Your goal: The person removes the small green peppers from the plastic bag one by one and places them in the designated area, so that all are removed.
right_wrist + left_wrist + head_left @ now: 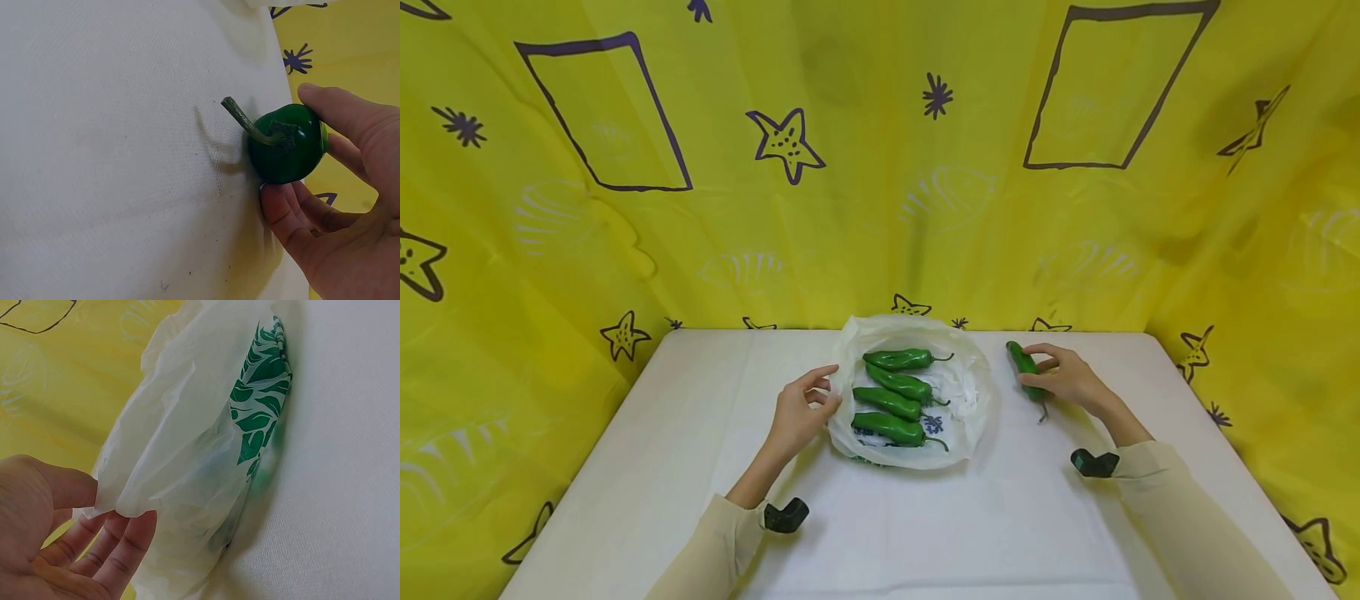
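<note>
A whitish plastic bag point(979, 367) with its rim spread wide lies on the table, holding several green peppers point(889, 428) in a row with stems to the right. At the bag's left edge, my left hand point(801, 412) pinches the rim; the left wrist view shows the thin film point(169, 431) between thumb and fingers. Right of the bag, my right hand point(1067, 379) holds a single green pepper point(284, 156) between thumb and fingers. That pepper is at the table surface with its curved stem toward me; whether it touches the cloth I cannot tell.
White cloth covers the table point(925, 533). A yellow curtain point(850, 225) with dark star drawings hangs behind and along both sides. Green leaf print point(262, 394) shows on the bag's lower side. Dark wrist cameras point(786, 517) sit at both sleeves.
</note>
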The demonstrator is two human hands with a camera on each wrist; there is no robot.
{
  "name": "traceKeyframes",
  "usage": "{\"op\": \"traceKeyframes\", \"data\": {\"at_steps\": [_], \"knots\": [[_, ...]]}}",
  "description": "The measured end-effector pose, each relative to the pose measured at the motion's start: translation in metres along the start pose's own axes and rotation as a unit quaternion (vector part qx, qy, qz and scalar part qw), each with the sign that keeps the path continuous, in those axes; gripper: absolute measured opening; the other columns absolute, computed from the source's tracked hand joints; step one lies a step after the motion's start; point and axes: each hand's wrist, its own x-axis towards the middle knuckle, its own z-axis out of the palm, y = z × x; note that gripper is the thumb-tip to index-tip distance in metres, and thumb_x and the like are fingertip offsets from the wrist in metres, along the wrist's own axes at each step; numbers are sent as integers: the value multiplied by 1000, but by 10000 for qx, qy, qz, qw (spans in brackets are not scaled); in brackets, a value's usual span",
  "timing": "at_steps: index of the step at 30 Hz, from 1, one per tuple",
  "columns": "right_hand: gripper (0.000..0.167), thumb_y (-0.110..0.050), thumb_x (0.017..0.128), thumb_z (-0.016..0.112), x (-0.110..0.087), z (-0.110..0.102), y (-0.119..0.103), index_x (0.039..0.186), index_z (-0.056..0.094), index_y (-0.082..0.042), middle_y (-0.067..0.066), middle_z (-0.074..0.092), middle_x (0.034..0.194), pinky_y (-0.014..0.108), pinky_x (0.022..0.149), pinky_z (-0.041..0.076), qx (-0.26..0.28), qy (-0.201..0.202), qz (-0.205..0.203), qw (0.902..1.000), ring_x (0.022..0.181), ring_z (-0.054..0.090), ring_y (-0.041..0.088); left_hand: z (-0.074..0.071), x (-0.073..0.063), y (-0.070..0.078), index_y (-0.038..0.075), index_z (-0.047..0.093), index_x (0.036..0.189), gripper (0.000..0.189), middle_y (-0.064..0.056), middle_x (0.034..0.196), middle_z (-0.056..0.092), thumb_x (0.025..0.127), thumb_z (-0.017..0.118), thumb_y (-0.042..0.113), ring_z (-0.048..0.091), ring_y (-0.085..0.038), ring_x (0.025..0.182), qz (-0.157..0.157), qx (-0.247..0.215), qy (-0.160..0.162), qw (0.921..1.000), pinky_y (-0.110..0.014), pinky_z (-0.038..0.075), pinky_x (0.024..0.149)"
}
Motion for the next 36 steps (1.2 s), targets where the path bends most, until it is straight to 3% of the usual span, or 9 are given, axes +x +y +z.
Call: {"op": "traceKeyframes", "data": {"at_steps": [19,28,36], "knots": [[66,-33,95,75,-2,-4,-5,148,49,-4,37,53,134,43,86,55,-282,-175,-57,9994,115,58,46,-2,-3,7,5,67,133,47,-13,100,64,88,74,-6,68,-22,80,57,9,10,10000,-21,50,56],[64,-29,95,76,-3,-9,-7,147,48,-3,38,52,132,40,78,58,-160,-283,-248,9992,105,63,40,-2,-3,5,4,67,133,46,-13,99,63,88,73,-6,67,-21,79,80,12,-20,10000,-22,50,54],[73,-31,95,75,-8,-15,-15,152,40,0,40,49,135,46,80,59,-213,-412,-217,9987,93,68,33,-3,-4,7,4,67,133,47,-13,99,64,88,74,-6,68,-22,79,91,34,-25,9999,-22,50,55]]}}
